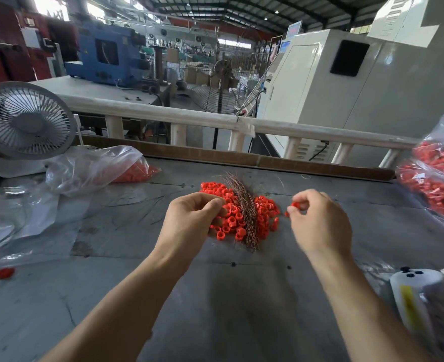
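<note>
Red rings [266, 212] lie heaped on the table [241, 296]; more fill the left bag [98, 165] and the right bag [440, 184]. Wire bundle [244, 207] crosses the heap, long axis pointing away from the viewer. Right hand [317, 226] pinches one ring [296, 205] just beside the heap. Left hand [189, 220] curls over the heap, its grip hidden.

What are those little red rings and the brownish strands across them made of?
Red rings: likely moulded plastic, matte with slight sheen; uniform bright colour, identical shapes. Strands: probably thin copper wire; reddish-brown metallic glint, stiff, fanned at the far end.
</note>
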Motion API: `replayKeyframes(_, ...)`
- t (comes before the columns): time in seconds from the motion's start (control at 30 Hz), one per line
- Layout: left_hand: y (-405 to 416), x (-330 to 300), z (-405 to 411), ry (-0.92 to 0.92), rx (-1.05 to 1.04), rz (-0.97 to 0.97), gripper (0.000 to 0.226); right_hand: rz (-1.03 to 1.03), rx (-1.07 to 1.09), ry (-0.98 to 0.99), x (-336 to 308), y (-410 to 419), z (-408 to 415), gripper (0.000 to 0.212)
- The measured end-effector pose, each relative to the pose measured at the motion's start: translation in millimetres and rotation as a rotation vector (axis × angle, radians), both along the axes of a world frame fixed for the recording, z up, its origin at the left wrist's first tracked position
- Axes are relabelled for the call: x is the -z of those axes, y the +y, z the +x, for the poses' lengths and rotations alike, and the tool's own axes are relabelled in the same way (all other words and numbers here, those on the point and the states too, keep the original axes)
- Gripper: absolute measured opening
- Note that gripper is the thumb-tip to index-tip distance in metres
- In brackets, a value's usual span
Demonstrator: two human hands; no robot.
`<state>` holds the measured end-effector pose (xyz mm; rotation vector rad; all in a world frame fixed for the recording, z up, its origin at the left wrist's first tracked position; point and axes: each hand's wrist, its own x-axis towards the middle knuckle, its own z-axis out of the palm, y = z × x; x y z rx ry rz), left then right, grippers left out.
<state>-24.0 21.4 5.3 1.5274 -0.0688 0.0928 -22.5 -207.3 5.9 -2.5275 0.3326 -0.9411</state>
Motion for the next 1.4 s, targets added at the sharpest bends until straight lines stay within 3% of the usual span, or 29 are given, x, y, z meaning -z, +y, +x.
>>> replayKeyframes(0.17,4.5,6.4,4.5,-0.013,-0.094,0.217,0.017,0.019,0.236,0.310,4.0,-31.9,3.7,0.008)
replayKeyframes(0.37,9.5,7.6,5.4,-0.049,-0.207,0.572,0.016,-0.044,0.289,0.403,1.6,-31.4,2.8,0.026)
replayKeyframes(0.53,11.5,8.7,6.1,-0.090,-0.247,0.788,0.008,0.004,0.007,0.204,1.4,-7.3,0.3,0.013)
replayKeyframes(0.67,14.7,12.5,6.9,-0.115,-0.252,0.929,0.009,0.066,-0.145,0.242,5.6,11.6,0.3,0.001)
replayKeyframes(0.97,18.8,18.0,9.4,-0.127,-0.240,1.045,0.026,0.086,-0.291,0.281,8.5,21.0,-1.1,0.008)
replayKeyframes(1.27,21.2,21.1,10.9,-0.158,-0.253,1.105,0.021,0.105,-0.254,0.388,6.0,26.9,-6.0,0.039)
replayKeyframes(1.4,22.1,23.3,12.3,-0.174,-0.248,1.111,0.022,0.024,-0.255,0.466,3.8,30.8,-7.7,0.034)
